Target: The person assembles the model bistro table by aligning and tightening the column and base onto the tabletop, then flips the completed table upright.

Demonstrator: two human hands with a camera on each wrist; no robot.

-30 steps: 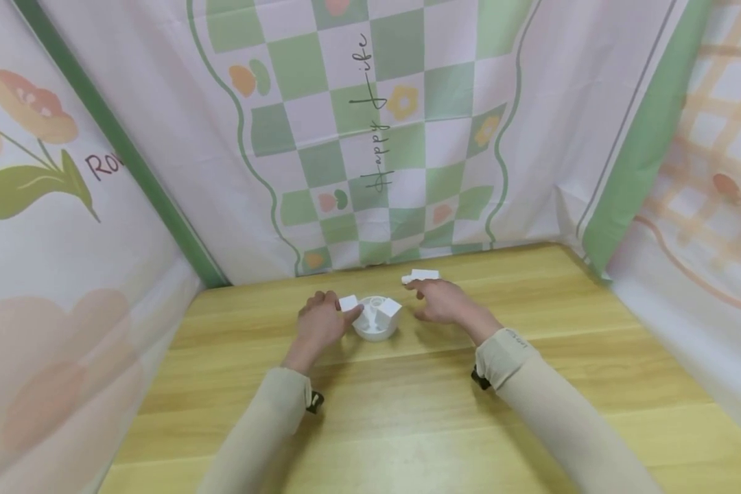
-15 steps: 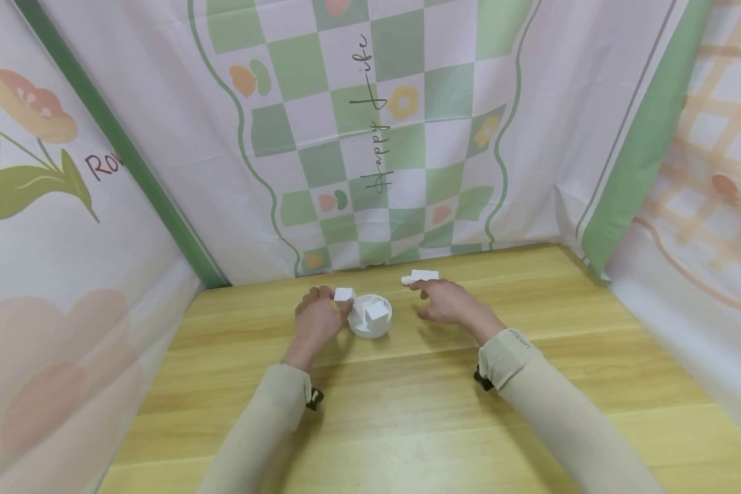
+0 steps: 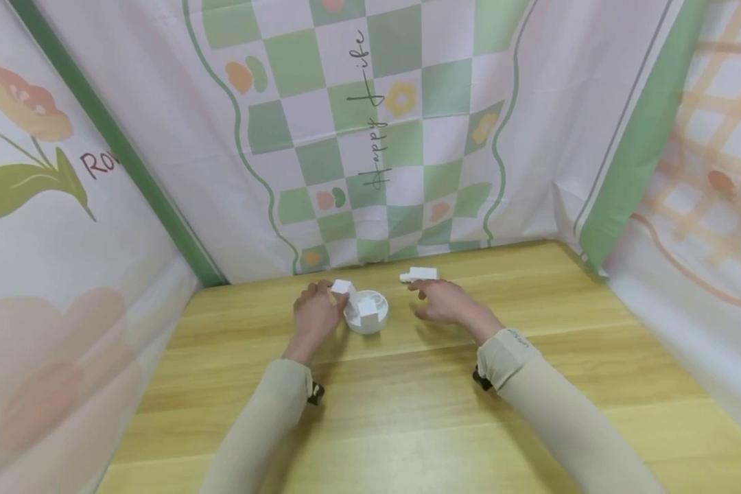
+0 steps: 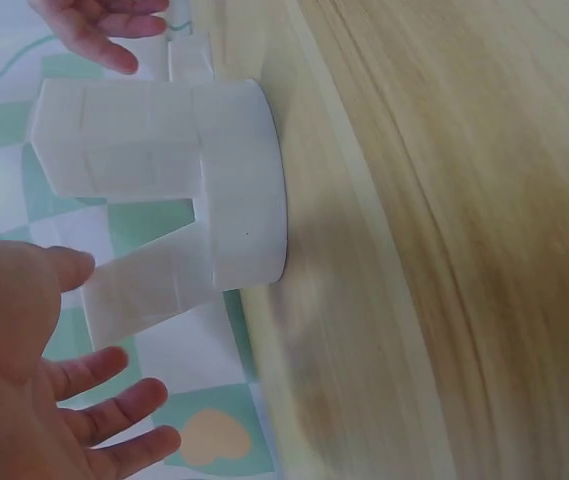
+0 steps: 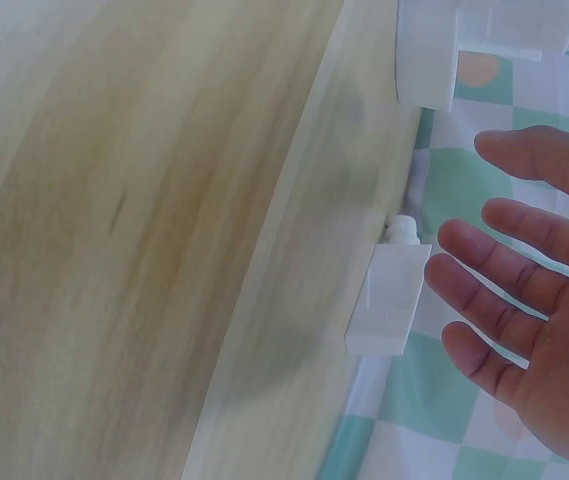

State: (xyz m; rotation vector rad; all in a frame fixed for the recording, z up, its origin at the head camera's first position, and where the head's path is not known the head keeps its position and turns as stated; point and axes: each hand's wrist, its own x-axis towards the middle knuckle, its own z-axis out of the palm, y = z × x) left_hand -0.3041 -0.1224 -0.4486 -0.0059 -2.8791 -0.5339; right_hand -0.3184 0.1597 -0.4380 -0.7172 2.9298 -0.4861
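A round white holder (image 3: 366, 328) stands on the table with two white block-shaped pieces in it. One piece (image 3: 368, 312) stands upright in it, beside a second piece (image 3: 341, 287) that leans outward to the left. My left hand (image 3: 315, 315) pinches the outer end of this leaning piece between thumb and fingers; its lower end sits in the holder in the left wrist view. Behind the holder, to its right, a third white piece (image 5: 392, 300) with a small round knob lies on the table. Over it hovers my right hand (image 3: 446, 302), fingers extended and holding nothing.
The wooden table (image 3: 401, 418) ends at the back against a hanging cloth with green checks (image 3: 370, 137). More printed cloth hangs along the left side (image 3: 68, 274) and the right side (image 3: 704, 240).
The white holder has shifted left and turned, and the upright piece swung to its front. My left hand has moved slightly left and back with the leaning piece. The right hand stays nearly still.
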